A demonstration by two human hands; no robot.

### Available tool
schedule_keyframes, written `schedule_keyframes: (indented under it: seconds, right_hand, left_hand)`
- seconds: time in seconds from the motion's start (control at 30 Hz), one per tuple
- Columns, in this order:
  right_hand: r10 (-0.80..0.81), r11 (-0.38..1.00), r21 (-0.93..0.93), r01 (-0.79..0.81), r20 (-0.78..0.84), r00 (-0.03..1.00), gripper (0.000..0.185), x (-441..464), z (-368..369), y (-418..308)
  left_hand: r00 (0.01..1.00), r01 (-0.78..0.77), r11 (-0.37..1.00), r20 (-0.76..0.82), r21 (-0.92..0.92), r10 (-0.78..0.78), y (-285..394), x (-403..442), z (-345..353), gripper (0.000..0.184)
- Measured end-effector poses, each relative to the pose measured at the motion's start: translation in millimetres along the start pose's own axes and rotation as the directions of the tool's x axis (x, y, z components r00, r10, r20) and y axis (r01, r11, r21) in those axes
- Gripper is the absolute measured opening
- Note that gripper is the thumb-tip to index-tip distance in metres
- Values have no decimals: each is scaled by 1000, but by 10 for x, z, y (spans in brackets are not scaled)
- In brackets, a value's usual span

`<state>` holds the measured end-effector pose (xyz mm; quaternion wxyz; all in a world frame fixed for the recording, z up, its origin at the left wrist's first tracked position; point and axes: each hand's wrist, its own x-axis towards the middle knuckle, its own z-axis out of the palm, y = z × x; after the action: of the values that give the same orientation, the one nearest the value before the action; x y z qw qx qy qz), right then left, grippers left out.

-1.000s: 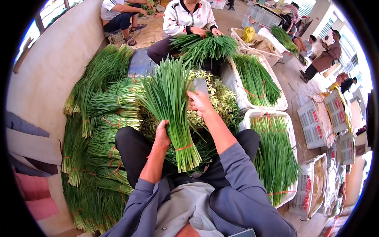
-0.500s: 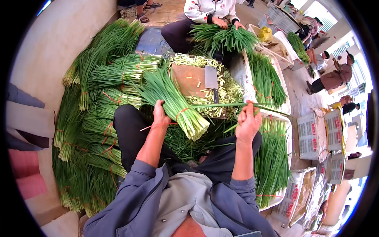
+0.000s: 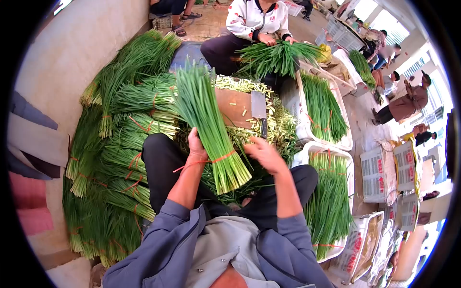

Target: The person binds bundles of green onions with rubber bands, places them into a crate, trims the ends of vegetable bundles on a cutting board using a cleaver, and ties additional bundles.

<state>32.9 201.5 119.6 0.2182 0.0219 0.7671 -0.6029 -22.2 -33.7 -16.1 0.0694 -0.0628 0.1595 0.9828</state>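
Note:
My left hand [image 3: 197, 145] is closed round a thick bunch of garlic chives [image 3: 204, 113], bound near its pale cut ends with a red tie. The bunch stands tilted over my lap, leaf tips pointing away from me. Another red tie [image 3: 189, 164] lies across my left wrist. Just right of the bunch is my right hand [image 3: 266, 154], its fingers blurred and pointing toward the stems, so what they hold is unclear. Beyond the bunch, a cleaver [image 3: 258, 104] with a dark handle rests on a wooden cutting board [image 3: 233, 103], with chopped pale stem ends [image 3: 276, 113] scattered around.
Tied chive bundles [image 3: 122, 158] are piled along the wall at left. White crates [image 3: 349, 192] of chives stand at right. Opposite sits a person in a white jacket [image 3: 261, 21], hands on loose chives [image 3: 276, 57]. More crates [image 3: 373, 173] and people fill the right background.
My right hand has swung left and down toward the bunch; the long leaves it was pulling out sideways no longer show. The bunch now stands more upright in my left hand.

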Motion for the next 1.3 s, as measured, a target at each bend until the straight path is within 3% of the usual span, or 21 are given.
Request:
schedule_keyframes:
  seconds: [0.1, 0.13, 0.17, 0.2, 0.23, 0.27, 0.33, 0.37, 0.43, 0.47, 0.6, 0.7, 0.87, 0.9, 0.93, 0.97, 1.0, 1.07, 1.1, 1.17, 1.3]
  right_hand:
    - [-192, 968, 168, 188, 6, 981, 53, 716, 447, 458]
    - [-191, 936, 303, 181, 1, 982, 53, 707, 484, 338]
    - [-202, 932, 306, 193, -2, 979, 53, 720, 493, 308]
    - [-241, 942, 211, 260, -114, 964, 53, 740, 482, 359]
    - [-285, 944, 105, 313, -219, 933, 53, 734, 452, 391]
    - [-397, 918, -126, 377, -239, 886, 53, 731, 426, 433]
    - [-459, 882, -202, 425, -171, 872, 52, 738, 438, 536]
    - [-455, 884, -200, 421, -171, 874, 52, 733, 453, 593]
    - [-304, 916, 157, 368, -325, 896, 52, 719, 452, 742]
    - [-219, 901, 302, 312, -305, 927, 49, 700, 407, 788]
    - [-221, 864, 382, 329, -300, 928, 49, 682, 339, 918]
    - [-224, 852, 398, 342, -312, 923, 50, 646, 334, 878]
    - [-209, 904, 320, 283, -245, 947, 52, 597, 342, 711]
    - [-207, 921, 280, 270, -235, 950, 53, 575, 324, 698]
    - [-131, 930, 315, 190, -198, 971, 56, 569, 347, 718]
    - [-164, 941, 285, 180, -79, 983, 59, 624, 301, 818]
    - [-64, 939, 340, 41, 56, 996, 60, 311, 257, 440]
    - [-204, 940, 287, 183, 43, 978, 56, 377, 341, 584]
    - [-101, 960, 271, 74, 89, 991, 60, 255, 302, 454]
    - [-205, 979, 8, 205, -20, 979, 56, 386, 312, 631]
    - [-225, 972, -89, 215, -114, 968, 70, -56, 258, 355]
  left_hand:
    - [999, 24, 992, -36, 124, -20, -106, -201, 314, 45]
    - [997, 11, 978, -81, 207, 6, -127, -251, 383, 49]
    - [999, -42, 977, -24, 207, 48, -124, -280, 444, 55]
    - [995, -94, 975, 33, 200, 90, -88, -359, 597, 60]
    - [997, -75, 984, -16, 163, 79, -92, -445, 652, 58]
    - [997, -77, 983, -11, 164, 80, -145, -405, 620, 58]
    - [966, -181, 695, -8, 696, 259, -251, -365, 554, 48]
    - [957, -100, 785, -158, 612, 245, -275, -332, 516, 42]
    - [959, -72, 843, -196, 534, 206, -276, -287, 340, 40]
    - [958, -52, 891, -229, 450, 171, -299, -251, 245, 38]
    - [959, -36, 921, -246, 388, 141, -323, -268, 324, 21]
    - [972, -32, 934, -207, 357, 112, -333, -245, 305, 25]
    - [977, -47, 941, -180, 336, 113, -341, -190, 207, 32]
    - [968, 16, 930, -239, 366, 77, -319, -163, 149, 35]
    - [988, 55, 939, -157, 340, -1, -270, -163, 184, 39]
    - [978, 97, 934, -208, 344, -25, -246, -172, 224, 41]
    - [968, 127, 940, -246, 316, -48, -242, -211, 329, 42]
    - [974, 149, 942, -211, 300, -86, -233, -161, 249, 51]
    - [976, 176, 933, -177, 315, -124, -187, -110, 169, 55]
    - [979, 194, 899, -135, 391, -153, -200, -161, 309, 65]
    - [953, 302, 801, -140, 518, -268, -124, -285, 450, 87]
